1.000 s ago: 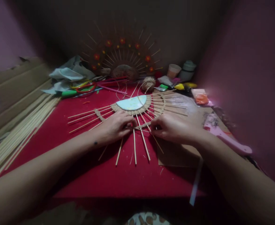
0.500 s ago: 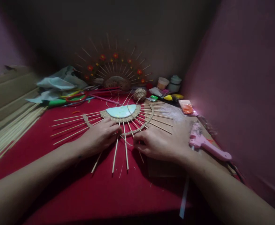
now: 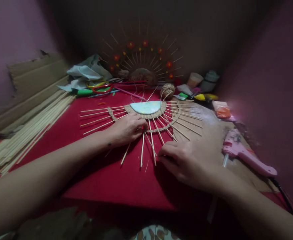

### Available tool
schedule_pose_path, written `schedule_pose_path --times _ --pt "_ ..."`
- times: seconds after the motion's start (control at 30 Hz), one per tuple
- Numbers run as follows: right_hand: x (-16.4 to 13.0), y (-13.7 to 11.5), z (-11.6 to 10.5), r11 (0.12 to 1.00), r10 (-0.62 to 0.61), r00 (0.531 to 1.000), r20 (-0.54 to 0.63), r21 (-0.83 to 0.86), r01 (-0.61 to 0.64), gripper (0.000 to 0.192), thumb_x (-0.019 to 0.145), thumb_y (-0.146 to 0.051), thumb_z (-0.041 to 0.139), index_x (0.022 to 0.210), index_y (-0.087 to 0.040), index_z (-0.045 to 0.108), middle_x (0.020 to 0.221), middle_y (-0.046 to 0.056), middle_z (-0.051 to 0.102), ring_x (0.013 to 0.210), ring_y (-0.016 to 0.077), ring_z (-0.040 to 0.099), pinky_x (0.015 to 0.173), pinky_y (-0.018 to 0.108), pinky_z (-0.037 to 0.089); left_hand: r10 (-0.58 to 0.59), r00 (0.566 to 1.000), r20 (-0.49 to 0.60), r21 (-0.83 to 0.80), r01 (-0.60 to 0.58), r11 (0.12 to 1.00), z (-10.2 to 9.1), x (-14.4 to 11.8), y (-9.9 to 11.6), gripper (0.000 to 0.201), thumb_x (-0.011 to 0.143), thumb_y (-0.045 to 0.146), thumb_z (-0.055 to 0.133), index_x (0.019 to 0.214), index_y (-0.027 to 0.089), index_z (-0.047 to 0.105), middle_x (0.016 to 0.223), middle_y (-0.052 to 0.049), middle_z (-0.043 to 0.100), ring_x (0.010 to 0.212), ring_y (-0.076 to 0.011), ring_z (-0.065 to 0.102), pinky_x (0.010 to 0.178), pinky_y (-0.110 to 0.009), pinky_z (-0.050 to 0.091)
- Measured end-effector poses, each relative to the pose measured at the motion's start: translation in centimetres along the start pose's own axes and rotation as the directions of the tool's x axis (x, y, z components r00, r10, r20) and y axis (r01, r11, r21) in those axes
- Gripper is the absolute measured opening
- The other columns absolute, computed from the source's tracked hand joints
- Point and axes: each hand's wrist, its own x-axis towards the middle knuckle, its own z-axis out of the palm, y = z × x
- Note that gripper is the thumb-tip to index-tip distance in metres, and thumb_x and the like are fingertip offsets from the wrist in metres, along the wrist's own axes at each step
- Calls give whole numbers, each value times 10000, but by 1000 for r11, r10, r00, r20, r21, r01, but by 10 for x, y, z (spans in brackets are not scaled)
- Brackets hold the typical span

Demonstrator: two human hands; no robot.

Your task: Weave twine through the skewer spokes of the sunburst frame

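Head view. A half-round sunburst piece (image 3: 146,115) lies flat on a red felt-like cloth (image 3: 116,180), at about 12 o'clock from both hands. Its core is a pale blue half-disc (image 3: 145,107) with a smooth face, edged by a band of coiled jute cord. Thin straight wooden skewers (image 3: 96,116) fan out from that core like spokes, and a second arc of woven jute twine (image 3: 172,118) runs across the spokes on the 3 o'clock side.

The left hand (image 3: 126,128) rests palm down on the spokes at the 6 o'clock edge of the piece, fingers curled, fingertips pressed on the weave where the twine ends. The right hand (image 3: 186,160) lies at 5 o'clock from the core, fingers drawn together in a pinch just beside the tips of the lower skewers; whether it holds a strand cannot be told.

At 12 o'clock, against the dark wall, stands a finished sunburst (image 3: 142,60) with red flower dots on its spokes. A rough ball of jute twine (image 3: 167,90) sits just beyond the piece at 1 o'clock. A pink plastic glue gun (image 3: 246,151) lies at 3 o'clock on brown cardboard (image 3: 211,123). A loose bundle of long bare sticks (image 3: 33,130) lies at 9 o'clock beside corrugated board. Red-handled scissors (image 3: 102,88) lie at 11 o'clock.
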Motion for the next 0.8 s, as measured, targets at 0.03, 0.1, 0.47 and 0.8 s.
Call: schedule_pose_path --times 0.03,0.1,0.47,0.8 --pt "-3 -2 2 999 -42 999 3 -27 42 169 859 -162 495 731 -159 605 685 4 596 585 91 443 565 249 274 -3 1000 4 2 3 1000 0 0 0 139 824 123 516 845 141 653 840 -73 616 836 -182 508 743 -302 422" --pt "-8 -7 6 990 -118 993 7 -81 119 180 848 -147 487 689 -157 569 650 1 569 548 93 405 539 260 256 -9 1000 13 6 9 1000 0 1 0 143 829 136 516 857 138 657 860 -80 617 851 -185 511 756 -308 426" --pt "-16 9 0 934 -149 988 -32 -332 130 205 816 -134 475 651 -173 590 580 20 571 487 104 412 498 281 228 -23 999 42 13 23 1000 -3 1 3 162 836 132 503 853 134 664 869 -84 616 877 -193 512 773 -313 419" --pt "27 62 -27 913 370 918 -143 -125 -388 174 766 -174 528 733 -199 696 669 24 652 615 135 541 593 274 362 9 996 89 -25 -6 1000 -10 -1 -2 142 808 149 504 794 152 646 826 -72 580 802 -178 503 737 -311 403"
